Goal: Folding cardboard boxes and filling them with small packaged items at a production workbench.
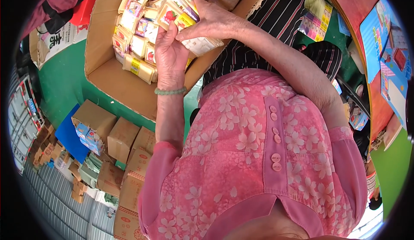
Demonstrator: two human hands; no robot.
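Note:
Over an open cardboard box (116, 84), both my hands are closed around a bunch of small clear packs (174, 15) with a strawberry picture and yellow labels. My left hand (169, 52), a green bead bracelet at its wrist, grips the bunch from below with thumb and fingers. From the right, my right hand (215, 20) wraps round its other side. A pack with white pieces (200, 45) sticks out beneath my right hand; what holds it is hidden. Inside the box lie rows of similar packs (138, 45), with one yellow-labelled pack (139, 68) at their near end.
Several closed cartons (123, 140) stand on the green floor at the left, beside a blue board (73, 132). A red-brown table edge (345, 7) with colourful printed sheets (375, 33) is at the right. Striped trousers (276, 20) lie against the box's right side.

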